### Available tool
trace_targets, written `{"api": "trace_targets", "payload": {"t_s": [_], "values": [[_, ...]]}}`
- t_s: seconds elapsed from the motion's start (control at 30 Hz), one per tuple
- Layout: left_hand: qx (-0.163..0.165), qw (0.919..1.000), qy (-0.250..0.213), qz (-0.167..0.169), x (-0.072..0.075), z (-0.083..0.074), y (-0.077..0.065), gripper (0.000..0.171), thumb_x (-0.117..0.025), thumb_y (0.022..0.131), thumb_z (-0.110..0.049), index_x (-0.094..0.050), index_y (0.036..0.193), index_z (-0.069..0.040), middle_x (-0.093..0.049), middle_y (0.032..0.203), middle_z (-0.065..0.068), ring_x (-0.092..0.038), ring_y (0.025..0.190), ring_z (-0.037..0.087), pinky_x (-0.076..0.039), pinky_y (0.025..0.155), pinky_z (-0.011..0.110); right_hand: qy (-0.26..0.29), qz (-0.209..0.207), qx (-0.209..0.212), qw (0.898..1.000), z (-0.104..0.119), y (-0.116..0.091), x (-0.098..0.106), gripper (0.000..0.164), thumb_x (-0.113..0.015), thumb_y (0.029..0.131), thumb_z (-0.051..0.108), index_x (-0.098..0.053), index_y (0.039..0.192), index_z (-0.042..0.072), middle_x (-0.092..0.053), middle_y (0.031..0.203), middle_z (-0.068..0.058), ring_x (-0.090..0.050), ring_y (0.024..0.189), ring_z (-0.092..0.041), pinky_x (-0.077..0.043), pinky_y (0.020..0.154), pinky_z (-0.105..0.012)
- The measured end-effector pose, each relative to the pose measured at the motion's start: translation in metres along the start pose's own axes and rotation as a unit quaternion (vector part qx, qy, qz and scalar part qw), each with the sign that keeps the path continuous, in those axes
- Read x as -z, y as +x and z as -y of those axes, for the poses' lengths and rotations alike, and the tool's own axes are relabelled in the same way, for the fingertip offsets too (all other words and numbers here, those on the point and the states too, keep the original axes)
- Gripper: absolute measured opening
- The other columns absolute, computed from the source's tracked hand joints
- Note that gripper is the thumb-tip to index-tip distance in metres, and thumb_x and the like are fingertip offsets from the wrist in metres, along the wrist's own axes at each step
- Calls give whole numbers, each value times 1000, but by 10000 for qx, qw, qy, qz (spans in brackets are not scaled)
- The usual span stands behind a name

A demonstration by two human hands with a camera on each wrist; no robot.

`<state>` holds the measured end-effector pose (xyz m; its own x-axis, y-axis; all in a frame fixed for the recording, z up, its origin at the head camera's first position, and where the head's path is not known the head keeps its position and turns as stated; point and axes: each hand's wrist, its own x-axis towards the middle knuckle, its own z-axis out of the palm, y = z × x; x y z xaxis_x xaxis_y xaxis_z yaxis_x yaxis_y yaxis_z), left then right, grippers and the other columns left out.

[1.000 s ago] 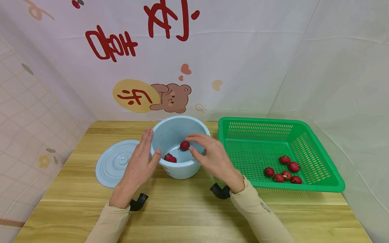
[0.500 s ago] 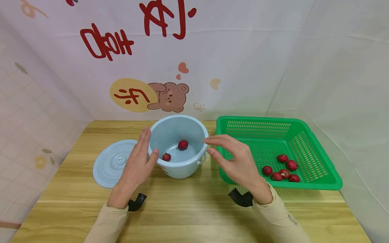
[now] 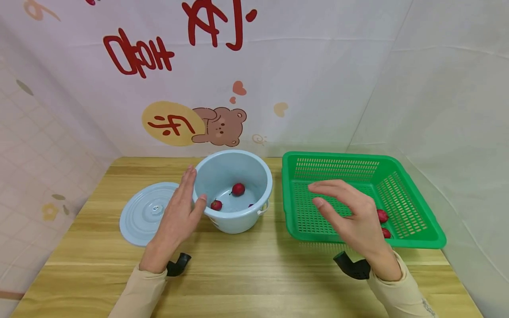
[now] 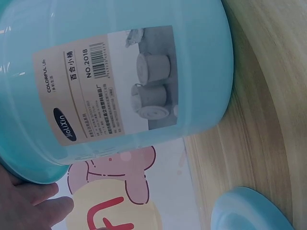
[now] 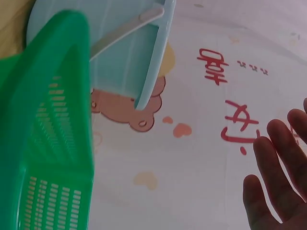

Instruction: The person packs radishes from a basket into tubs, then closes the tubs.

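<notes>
Radishes: at least two in bucket, right of left hand; others in basket, just right of right hand | left hand: fingers straight at bucket rim, likely steadying it (lid left of that hand, mouth uncovered) | right hand: thumb and fingers apart, grasping nothing, over basket | between hands, table strip separates rims

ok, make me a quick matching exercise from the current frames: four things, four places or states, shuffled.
Things:
1. left hand
2. right hand
3. blue lid
4. blue bucket

Places or states:
A. lying flat on the table
B. in front of or over the green basket in the head view, thumb and fingers apart
C. open, with small red fruits inside
D. fingers straight, at the bucket's rim

Pairs: 1-D, 2-B, 3-A, 4-C
</notes>
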<state>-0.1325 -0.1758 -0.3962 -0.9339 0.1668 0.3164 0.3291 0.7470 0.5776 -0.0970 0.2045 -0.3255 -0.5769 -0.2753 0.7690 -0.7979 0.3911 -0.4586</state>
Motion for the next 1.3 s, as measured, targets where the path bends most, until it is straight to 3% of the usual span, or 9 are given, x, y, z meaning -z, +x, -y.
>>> {"api": "trace_targets", "payload": {"t_s": [0.17, 0.3, 0.4, 0.5, 0.7, 0.8, 1.0, 1.3], "values": [[1, 10000, 22, 16, 0, 0, 0, 70, -46, 108, -33, -18, 165, -4, -15, 173, 11, -16, 158, 33, -24, 120, 64, -280, 73, -233, 9993, -7, -10, 18, 21, -74, 97, 17, -78, 114, 5, -75, 112, -8, -68, 108, -8, -50, 94, -18], [0, 10000, -8, 19, 0, 0, 0, 70, -45, 108, -35, -18, 166, -5, -12, 173, 8, -16, 158, 33, -24, 120, 64, -455, 176, -381, 9981, -14, -19, 31, 22, -76, 95, 12, -78, 116, 7, -74, 113, -6, -66, 75, 2, -45, 68, -14], [-25, 10000, -23, 19, -1, 0, -1, 71, -44, 109, -38, -18, 166, -4, -12, 173, 7, -17, 157, 34, -25, 120, 65, -577, 234, -407, 9972, -21, -26, 38, 23, -76, 95, 13, -78, 117, 7, -74, 113, -6, -58, 66, 3, -35, 58, -17], [-40, 10000, -25, 2, -1, -1, -2, 71, -44, 109, -38, -18, 165, -4, -13, 173, 9, -19, 157, 36, -26, 119, 66, -697, 361, -471, 9958, -28, -32, 45, 25, -77, 93, 11, -78, 117, 8, -74, 115, -5, -59, 81, -1, -37, 61, -16], [-66, 10000, -35, -17, -1, 0, -1, 70, -46, 108, -33, -18, 165, -3, -15, 173, 13, -20, 156, 37, -26, 119, 66, -768, 837, -876, 9897, -41, -40, 58, 45, -79, 83, -7, -76, 123, 12, -73, 120, -2, -63, 115, -2, -45, 92, -12], [-62, 10000, -36, -17, -1, 0, -1, 70, -46, 108, -33, -18, 165, -4, -14, 173, 12, -20, 156, 37, -27, 119, 65, -854, 1079, -1271, 9823, -47, -43, 65, 49, -79, 84, -7, -75, 126, 18, -72, 123, 1, -61, 117, 2, -43, 96, -10], [-33, 10000, -24, -4, -1, 0, 0, 70, -45, 108, -35, -18, 166, -4, -14, 173, 12, -22, 156, 38, -27, 118, 66, -1031, 1523, -2039, 9616, -59, -50, 75, 41, -76, 94, 8, -72, 130, 26, -68, 128, 6, -56, 118, 5, -39, 93, -7], [-10, 10000, -8, 22, 0, 0, 0, 70, -44, 108, -36, -17, 166, -5, -14, 173, 12, -22, 155, 39, -28, 117, 67, -1061, 2324, -2458, 9350, -78, -60, 86, 41, -72, 99, 21, -65, 140, 27, -64, 138, 2, -56, 119, 3, -41, 90, -8]]}}
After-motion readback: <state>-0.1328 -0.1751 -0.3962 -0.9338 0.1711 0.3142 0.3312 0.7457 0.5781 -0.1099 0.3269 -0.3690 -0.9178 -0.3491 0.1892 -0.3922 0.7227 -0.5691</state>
